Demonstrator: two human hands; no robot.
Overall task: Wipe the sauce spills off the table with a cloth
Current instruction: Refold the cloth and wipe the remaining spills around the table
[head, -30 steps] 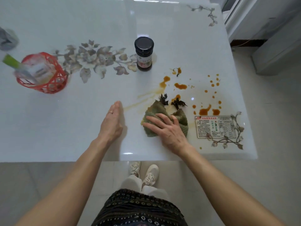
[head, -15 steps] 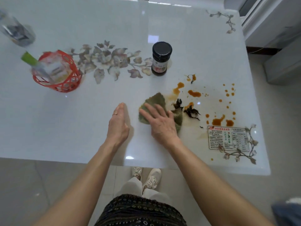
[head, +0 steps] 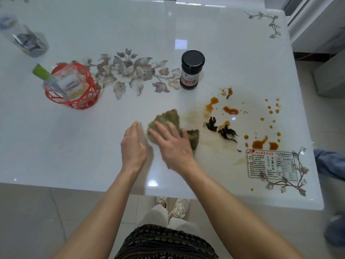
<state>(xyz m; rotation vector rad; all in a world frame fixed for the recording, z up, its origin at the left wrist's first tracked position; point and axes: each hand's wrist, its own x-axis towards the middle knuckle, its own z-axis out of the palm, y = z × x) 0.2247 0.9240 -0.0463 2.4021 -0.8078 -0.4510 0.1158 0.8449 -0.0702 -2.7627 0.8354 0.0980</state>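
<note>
My right grip [head: 173,144] lies flat on the green cloth [head: 169,116], fingers spread and straight, pressing it onto the white tabletop [head: 93,156]. My left grip [head: 132,146] rests on the tabletop just beside the cloth, fingers straight, holding nothing. Sauce spills [head: 259,143] lie right of the cloth, with dark scraps [head: 226,132] between. A dark jar [head: 191,70] stands beyond them.
</note>
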